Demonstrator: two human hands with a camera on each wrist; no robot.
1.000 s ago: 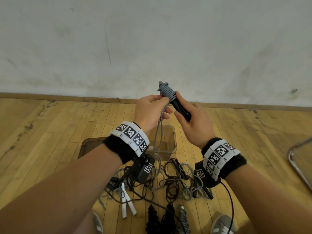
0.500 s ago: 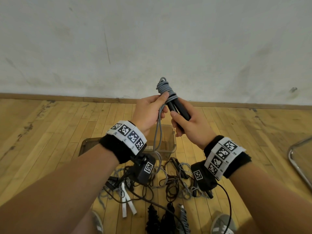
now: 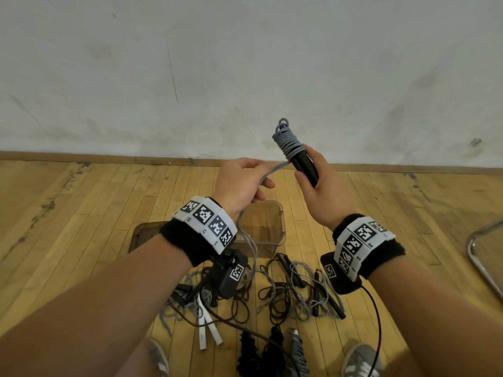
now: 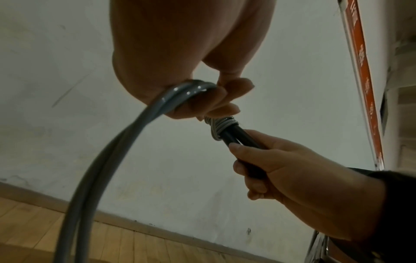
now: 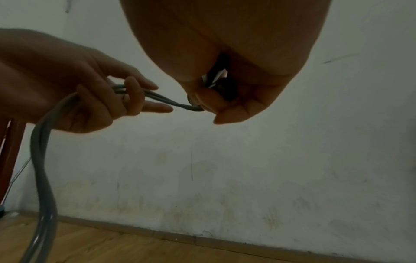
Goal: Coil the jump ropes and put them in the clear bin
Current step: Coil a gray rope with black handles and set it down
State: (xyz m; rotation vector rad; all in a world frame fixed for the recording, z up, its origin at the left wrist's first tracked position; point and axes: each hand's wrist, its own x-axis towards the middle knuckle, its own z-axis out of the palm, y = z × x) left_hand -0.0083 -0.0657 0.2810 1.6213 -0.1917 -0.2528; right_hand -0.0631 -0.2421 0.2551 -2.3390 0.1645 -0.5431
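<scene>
My right hand (image 3: 313, 183) grips the black handles (image 3: 303, 165) of a grey jump rope, held up in front of the wall, with the grey cord (image 3: 288, 138) wound in several turns around their top. My left hand (image 3: 245, 180) pinches the doubled grey cord (image 3: 268, 174) just left of the handles; in the left wrist view the cord (image 4: 126, 135) runs from my fingers down toward the floor. The right wrist view shows the same cord (image 5: 157, 97) stretched between both hands. The clear bin (image 3: 272, 227) stands on the floor below my hands.
A tangle of other jump ropes (image 3: 283, 289) lies on the wooden floor in front of the bin, with white handles (image 3: 206, 330) at the left and coiled black ropes (image 3: 261, 349) near my shoes. A metal chair frame (image 3: 484, 257) is at the right edge.
My left hand has pulled away to the left from the handles, drawing the cord out. My right hand has shifted right with the handles, and more turns sit on them.
</scene>
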